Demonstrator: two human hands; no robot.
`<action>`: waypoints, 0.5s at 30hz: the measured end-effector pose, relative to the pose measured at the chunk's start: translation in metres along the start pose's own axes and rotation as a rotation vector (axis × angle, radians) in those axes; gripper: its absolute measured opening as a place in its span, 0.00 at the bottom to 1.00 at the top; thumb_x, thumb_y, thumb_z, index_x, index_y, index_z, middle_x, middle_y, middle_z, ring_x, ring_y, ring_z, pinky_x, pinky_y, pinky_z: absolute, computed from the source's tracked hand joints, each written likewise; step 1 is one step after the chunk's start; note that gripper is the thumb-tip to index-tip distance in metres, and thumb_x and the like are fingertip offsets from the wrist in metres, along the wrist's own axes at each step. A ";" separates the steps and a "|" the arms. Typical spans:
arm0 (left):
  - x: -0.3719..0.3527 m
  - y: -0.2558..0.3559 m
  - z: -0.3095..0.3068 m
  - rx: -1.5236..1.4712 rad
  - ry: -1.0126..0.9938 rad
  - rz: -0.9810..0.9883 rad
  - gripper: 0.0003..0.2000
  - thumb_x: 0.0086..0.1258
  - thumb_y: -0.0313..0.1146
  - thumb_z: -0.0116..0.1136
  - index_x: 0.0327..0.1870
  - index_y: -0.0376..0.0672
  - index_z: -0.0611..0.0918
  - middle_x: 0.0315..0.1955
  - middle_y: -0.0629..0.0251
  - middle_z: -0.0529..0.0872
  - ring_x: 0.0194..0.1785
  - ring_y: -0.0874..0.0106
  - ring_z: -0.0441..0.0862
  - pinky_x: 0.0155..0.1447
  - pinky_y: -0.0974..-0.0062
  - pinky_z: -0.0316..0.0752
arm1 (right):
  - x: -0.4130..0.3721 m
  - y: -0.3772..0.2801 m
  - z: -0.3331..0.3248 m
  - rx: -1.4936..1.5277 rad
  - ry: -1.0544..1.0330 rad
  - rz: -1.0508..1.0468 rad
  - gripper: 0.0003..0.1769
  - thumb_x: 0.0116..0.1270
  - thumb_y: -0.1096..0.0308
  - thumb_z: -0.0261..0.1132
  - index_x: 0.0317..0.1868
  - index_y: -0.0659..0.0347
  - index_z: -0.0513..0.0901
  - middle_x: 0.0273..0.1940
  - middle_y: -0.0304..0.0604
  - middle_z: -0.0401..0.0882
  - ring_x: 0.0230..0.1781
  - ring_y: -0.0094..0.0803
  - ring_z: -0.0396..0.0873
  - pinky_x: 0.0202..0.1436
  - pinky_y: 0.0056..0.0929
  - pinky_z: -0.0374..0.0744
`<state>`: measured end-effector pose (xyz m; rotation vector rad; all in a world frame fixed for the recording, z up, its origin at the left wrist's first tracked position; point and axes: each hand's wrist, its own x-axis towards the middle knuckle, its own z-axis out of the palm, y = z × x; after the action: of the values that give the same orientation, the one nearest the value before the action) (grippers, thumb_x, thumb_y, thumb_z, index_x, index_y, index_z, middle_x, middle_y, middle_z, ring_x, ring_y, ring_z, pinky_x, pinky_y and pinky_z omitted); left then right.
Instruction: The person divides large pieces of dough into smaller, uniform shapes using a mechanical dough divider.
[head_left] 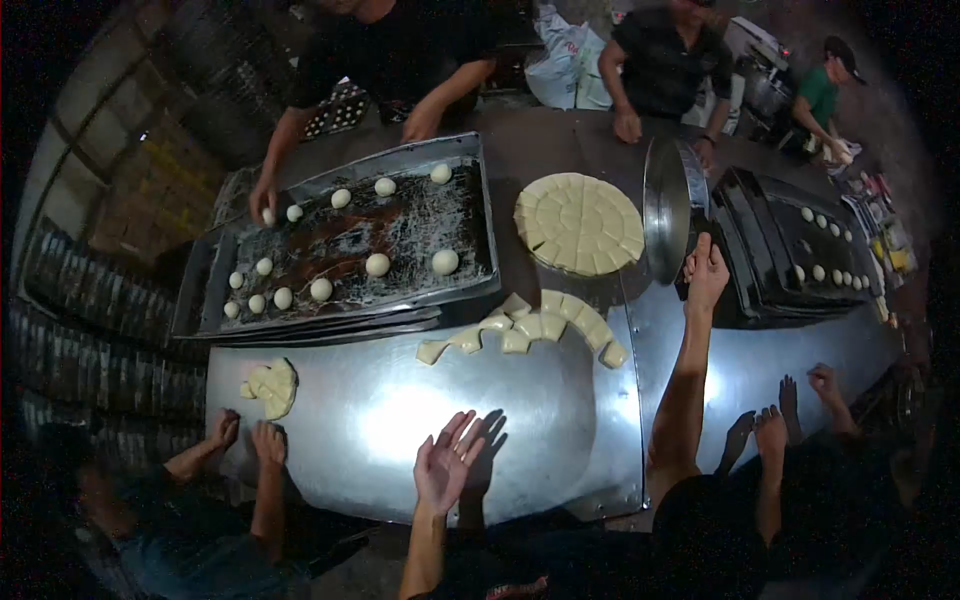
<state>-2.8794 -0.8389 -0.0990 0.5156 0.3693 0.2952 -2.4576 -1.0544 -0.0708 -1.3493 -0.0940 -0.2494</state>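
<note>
My right hand (706, 262) is stretched forward, its fingers closed around the near edge or handle of a round metal pan (664, 205). The pan stands tilted on its edge beside a flat round of dough (580, 222), which is cut into many small pieces. Close to the front edge of the table, my left hand (447, 472) is open, palm up with fingers apart, holding nothing. Beyond it lies a curved row of loose dough pieces (540, 326). Exactly where my right fingers grip the pan is partly hidden.
A stacked baking tray (490, 215) with dough balls stands at the left, where a co-worker's hand (264, 195) places or touches one. More trays (770, 250) stand right. Co-workers' hands (268, 442) are near a dough lump (270, 388) and at the right (771, 433). Metal table (330, 440).
</note>
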 end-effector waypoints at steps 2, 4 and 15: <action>-0.017 0.002 -0.004 -0.004 -0.010 0.010 0.31 0.72 0.50 0.41 0.68 0.34 0.63 0.70 0.51 0.60 0.74 0.58 0.54 0.75 0.59 0.51 | -0.029 -0.023 -0.010 0.024 0.059 -0.052 0.22 0.69 0.50 0.62 0.22 0.53 0.69 0.15 0.27 0.62 0.12 0.12 0.57 0.15 0.15 0.55; -0.034 0.000 -0.012 -0.017 -0.010 0.050 0.31 0.72 0.50 0.41 0.68 0.34 0.63 0.70 0.50 0.60 0.74 0.58 0.55 0.75 0.59 0.51 | -0.062 -0.047 -0.025 0.061 0.147 -0.028 0.21 0.68 0.55 0.64 0.21 0.51 0.68 0.17 0.26 0.61 0.15 0.11 0.56 0.17 0.16 0.52; -0.103 -0.009 -0.042 0.072 -0.253 -0.122 0.31 0.72 0.52 0.42 0.67 0.35 0.66 0.69 0.49 0.61 0.74 0.57 0.55 0.74 0.56 0.52 | -0.308 -0.191 -0.145 -0.188 0.257 0.112 0.23 0.70 0.51 0.60 0.21 0.58 0.73 0.14 0.27 0.63 0.12 0.13 0.56 0.15 0.17 0.50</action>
<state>-2.9871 -0.8654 -0.1101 0.5908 0.1644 0.0972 -2.8121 -1.1945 0.0142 -1.4924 0.2249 -0.3409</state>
